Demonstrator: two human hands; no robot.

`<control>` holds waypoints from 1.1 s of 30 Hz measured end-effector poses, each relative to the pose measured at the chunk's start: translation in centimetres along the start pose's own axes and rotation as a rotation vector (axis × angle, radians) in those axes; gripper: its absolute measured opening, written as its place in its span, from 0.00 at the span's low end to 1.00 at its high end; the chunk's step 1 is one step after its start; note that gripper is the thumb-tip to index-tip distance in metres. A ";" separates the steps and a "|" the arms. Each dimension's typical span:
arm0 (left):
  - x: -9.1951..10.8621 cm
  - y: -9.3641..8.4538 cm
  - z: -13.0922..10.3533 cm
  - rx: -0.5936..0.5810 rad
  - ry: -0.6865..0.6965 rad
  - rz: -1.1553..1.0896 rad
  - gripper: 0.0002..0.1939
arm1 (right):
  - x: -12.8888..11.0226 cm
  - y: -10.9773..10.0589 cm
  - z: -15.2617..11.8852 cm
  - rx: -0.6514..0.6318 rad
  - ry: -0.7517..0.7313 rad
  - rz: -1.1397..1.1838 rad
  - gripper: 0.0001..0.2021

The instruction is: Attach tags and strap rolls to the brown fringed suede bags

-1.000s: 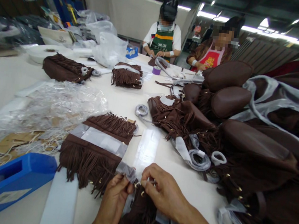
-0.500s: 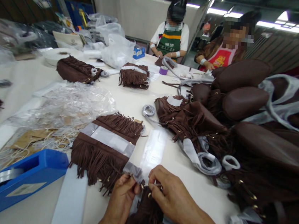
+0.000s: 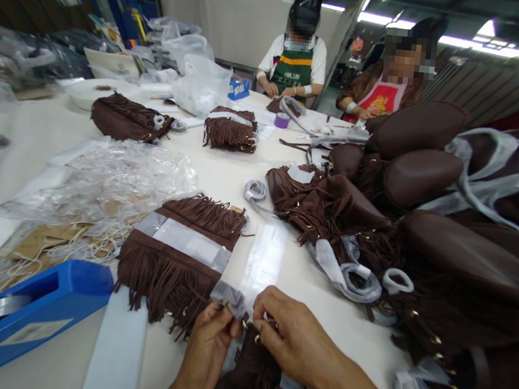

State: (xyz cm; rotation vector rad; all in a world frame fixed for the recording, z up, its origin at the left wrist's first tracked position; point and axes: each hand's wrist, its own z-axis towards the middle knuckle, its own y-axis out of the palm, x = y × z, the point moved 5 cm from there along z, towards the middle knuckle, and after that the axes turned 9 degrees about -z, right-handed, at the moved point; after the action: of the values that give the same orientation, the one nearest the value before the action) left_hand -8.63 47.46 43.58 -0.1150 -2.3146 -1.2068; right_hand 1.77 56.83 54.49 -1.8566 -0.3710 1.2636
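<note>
My left hand point(image 3: 206, 350) and my right hand point(image 3: 293, 337) meet at the near table edge, both pinching the top of a brown fringed suede bag point(image 3: 249, 379) with small gold rings between the fingertips. A grey tape strip point(image 3: 229, 295) runs from my left fingers. Just beyond lies a flat fringed bag point(image 3: 179, 254) banded with grey tape. A clear plastic strip point(image 3: 264, 257) lies above my right hand.
A blue tape dispenser point(image 3: 24, 318) sits near left. Crinkled clear plastic and tags point(image 3: 117, 179) lie left of centre. A heap of brown bags point(image 3: 422, 236) fills the right. Two people in aprons point(image 3: 295, 68) point(image 3: 381, 99) work at the far end, with more fringed bags point(image 3: 126, 120) point(image 3: 229, 131).
My view shifted slightly; my hands stay pinched together at the bag's top with only small finger movement.
</note>
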 end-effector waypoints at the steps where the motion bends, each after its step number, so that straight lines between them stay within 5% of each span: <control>1: 0.0 0.0 0.0 0.002 0.003 0.005 0.12 | 0.0 0.1 0.0 -0.004 0.000 -0.009 0.06; 17: 0.2 1.8 0.1 0.057 0.060 0.401 0.22 | 0.9 -1.1 -1.8 0.118 0.144 0.025 0.04; 22: 2.7 1.6 -3.2 0.148 0.221 0.646 0.28 | 0.2 -1.8 -2.9 0.149 0.163 0.034 0.03; 25: 4.4 3.1 -5.8 0.042 0.399 0.873 0.21 | -1.2 -2.4 -3.3 0.163 0.134 0.027 0.04; 29: 3.7 5.2 -7.1 -0.232 0.147 0.839 0.22 | -3.7 -2.6 -3.7 0.144 0.045 0.054 0.05; 33: 3.2 6.0 -7.9 -0.257 -0.075 0.712 0.25 | -4.0 -1.2 -5.1 0.064 -0.034 0.072 0.09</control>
State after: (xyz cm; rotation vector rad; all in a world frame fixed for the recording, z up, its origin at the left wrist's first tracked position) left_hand -6.30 44.35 53.20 -0.9935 -1.8885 -1.1054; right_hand 4.63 52.63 58.63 -1.8105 -0.2806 1.3413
